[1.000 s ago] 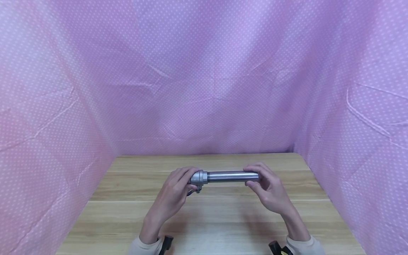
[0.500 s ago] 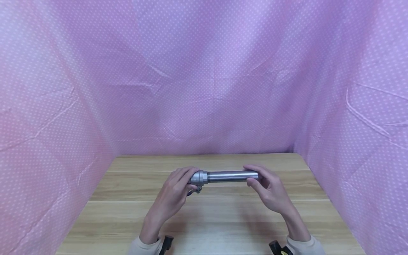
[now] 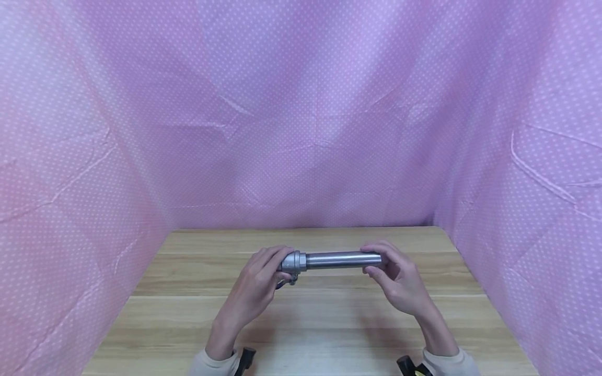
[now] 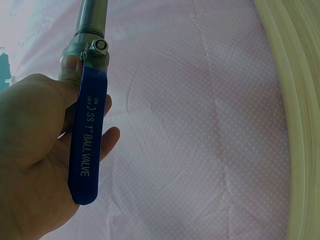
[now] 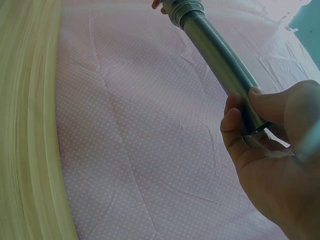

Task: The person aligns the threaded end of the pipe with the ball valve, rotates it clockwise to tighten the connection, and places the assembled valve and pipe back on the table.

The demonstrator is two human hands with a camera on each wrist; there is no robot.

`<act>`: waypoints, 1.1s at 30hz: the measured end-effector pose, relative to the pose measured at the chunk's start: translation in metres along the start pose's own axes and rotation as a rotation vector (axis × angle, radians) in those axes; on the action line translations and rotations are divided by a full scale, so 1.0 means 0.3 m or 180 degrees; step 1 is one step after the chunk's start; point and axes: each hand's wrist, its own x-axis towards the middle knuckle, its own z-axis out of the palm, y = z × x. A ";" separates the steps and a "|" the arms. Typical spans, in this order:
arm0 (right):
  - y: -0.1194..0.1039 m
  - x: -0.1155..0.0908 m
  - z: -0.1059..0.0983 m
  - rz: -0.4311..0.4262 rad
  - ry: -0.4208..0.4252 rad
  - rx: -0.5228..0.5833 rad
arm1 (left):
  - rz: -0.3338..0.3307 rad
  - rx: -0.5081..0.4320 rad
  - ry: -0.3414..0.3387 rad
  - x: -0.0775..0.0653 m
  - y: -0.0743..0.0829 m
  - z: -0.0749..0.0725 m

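Note:
A steel ball valve (image 3: pixel 292 262) sits in my left hand (image 3: pixel 256 284), whose fingers and thumb grip its body. Its blue lever (image 4: pixel 89 135), printed "SS 1" BALL VALVE", lies along the palm in the left wrist view. From the valve's nut a straight metal pipe (image 3: pixel 336 260) runs level to the right; a few threads show at the joint in both wrist views. My right hand (image 3: pixel 400 279) pinches the pipe's free end between thumb and fingers. Valve and pipe are held up over the table. The far side of the valve body is hidden by the left hand.
Beneath the hands is a light wooden table (image 3: pixel 301 334). Pink dotted cloth (image 3: pixel 301 130) hangs behind it and along both sides. Dark wrist-camera mounts (image 3: pixel 246 357) stick out by both cuffs.
The right thumb and fingers have shifted slightly on the pipe's end, the thumb moving up and then back down. The left hand and valve stay in place.

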 end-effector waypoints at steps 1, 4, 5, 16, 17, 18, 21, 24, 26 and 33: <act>0.002 0.000 -0.001 -0.0015 0.0005 -0.0018 | 0.0004 0.0000 0.0000 0.000 0.000 0.000; 0.000 -0.002 -0.002 0.0036 0.0026 -0.0122 | 0.0019 0.0007 0.0009 0.000 0.001 -0.001; -0.002 -0.002 -0.003 0.0066 0.0036 -0.0167 | 0.0026 0.0008 0.0011 0.000 0.002 -0.001; -0.003 0.000 -0.008 0.0150 0.0055 -0.0444 | 0.0016 0.0029 0.0007 -0.001 0.001 -0.002; 0.000 0.000 -0.007 0.0123 0.0048 -0.0397 | 0.0019 0.0033 0.0014 -0.001 0.001 -0.002; 0.003 0.000 -0.007 0.0090 0.0034 -0.0321 | 0.0021 0.0033 0.0024 -0.001 0.000 -0.002; 0.008 0.001 -0.007 -0.0004 -0.0015 -0.0076 | 0.0031 0.0027 0.0045 -0.001 -0.001 -0.001; 0.007 0.001 -0.005 -0.0046 -0.0031 0.0069 | 0.0031 0.0018 0.0056 0.000 0.000 -0.001; 0.004 0.001 -0.003 -0.0063 -0.0023 0.0082 | 0.0030 0.0015 0.0051 0.000 0.000 -0.002; 0.006 -0.001 -0.005 -0.0069 -0.0003 -0.0005 | 0.0012 0.0017 0.0020 -0.002 0.003 -0.005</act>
